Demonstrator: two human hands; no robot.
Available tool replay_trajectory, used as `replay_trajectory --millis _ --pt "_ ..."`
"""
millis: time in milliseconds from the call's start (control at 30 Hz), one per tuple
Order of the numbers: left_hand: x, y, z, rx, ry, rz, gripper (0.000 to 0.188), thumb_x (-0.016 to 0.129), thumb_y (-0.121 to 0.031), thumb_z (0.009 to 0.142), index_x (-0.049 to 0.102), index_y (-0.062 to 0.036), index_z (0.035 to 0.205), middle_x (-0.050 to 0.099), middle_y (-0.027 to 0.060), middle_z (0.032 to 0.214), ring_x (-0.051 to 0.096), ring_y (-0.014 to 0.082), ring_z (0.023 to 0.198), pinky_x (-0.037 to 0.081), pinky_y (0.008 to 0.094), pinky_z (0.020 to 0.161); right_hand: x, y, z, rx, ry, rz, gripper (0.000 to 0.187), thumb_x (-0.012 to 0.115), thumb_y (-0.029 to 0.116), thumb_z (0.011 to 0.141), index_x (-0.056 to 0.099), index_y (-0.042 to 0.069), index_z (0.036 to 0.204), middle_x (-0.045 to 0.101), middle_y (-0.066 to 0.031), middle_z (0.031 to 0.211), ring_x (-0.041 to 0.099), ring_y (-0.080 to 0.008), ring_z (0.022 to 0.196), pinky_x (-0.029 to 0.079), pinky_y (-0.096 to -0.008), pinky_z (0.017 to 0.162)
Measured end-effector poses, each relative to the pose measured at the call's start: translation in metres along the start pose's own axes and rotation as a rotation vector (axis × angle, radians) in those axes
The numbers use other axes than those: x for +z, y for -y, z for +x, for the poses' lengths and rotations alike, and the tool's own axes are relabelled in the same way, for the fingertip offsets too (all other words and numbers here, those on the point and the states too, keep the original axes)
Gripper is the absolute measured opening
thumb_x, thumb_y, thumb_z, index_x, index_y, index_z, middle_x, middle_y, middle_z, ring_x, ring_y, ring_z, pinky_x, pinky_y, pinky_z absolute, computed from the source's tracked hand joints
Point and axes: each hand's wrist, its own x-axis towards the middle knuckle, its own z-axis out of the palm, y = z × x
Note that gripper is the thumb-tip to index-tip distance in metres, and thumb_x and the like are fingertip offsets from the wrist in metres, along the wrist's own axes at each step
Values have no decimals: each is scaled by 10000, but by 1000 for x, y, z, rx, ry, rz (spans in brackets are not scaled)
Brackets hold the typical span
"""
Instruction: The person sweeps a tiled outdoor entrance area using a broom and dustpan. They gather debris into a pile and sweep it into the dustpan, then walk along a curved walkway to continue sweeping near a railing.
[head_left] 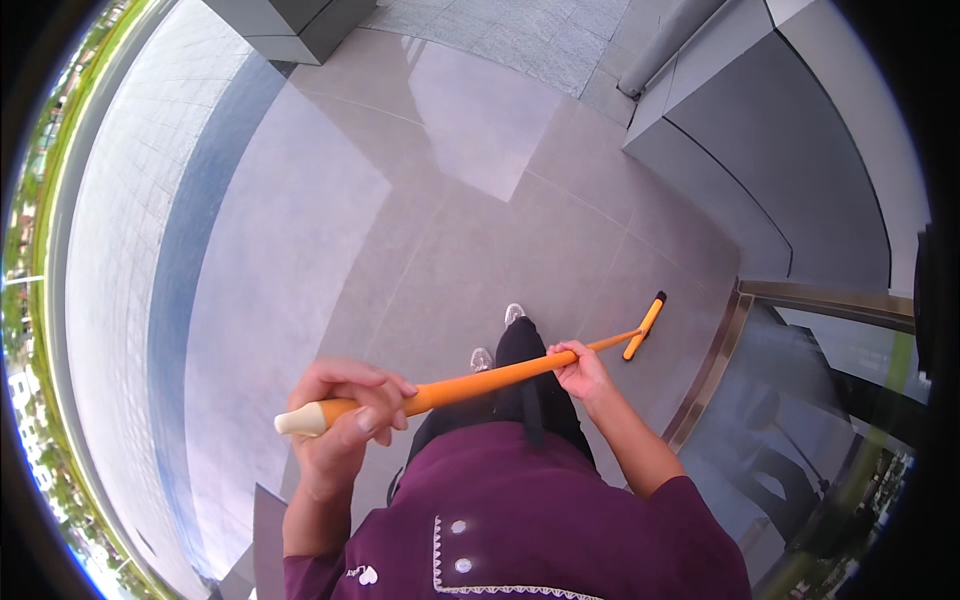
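Partly hidden within your curled left hand (pixel 345 435) and clasping right hand (pixel 583 378), a long, cream-tipped orange broom handle (pixel 480 383) runs to its slim yellow-orange head (pixel 645 326).

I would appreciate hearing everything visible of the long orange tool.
The long orange tool has a plastic-looking handle with a cream end cap, and a narrow, dark-edged orange crosspiece at its far end. It slants in front of the person, the crosspiece seemingly on the floor. The left grip wraps it near the cap; the right grip holds it farther down.
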Motion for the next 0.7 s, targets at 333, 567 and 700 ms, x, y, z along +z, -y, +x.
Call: replay_trajectory --millis 333,567,700 --pt "7 92 81 -715 463 121 173 614 -101 801 551 -10 933 556 34 688 547 114 689 447 267 766 -142 -65 76 36 -340 372 71 508 -19 719 460 -3 768 521 -104 741 557 -234 701 532 -324 677" --pt "-65 -70 234 6 533 230 210 628 -119 733 499 -10 857 463 26 469 469 129 430 481 321 587 188 -58 78 39 47 458 36 480 -2 787 471 -25 760 552 -113 764 570 -227 745 519 -321 741" --pt "-88 -180 258 246 617 534 201 531 -208 841 417 -97 965 385 -48 445 418 83 480 390 266 691 336 -47 96 96 295 382 57 479 -12 789 439 -17 747 537 -118 748 567 -225 746 519 -295 709"
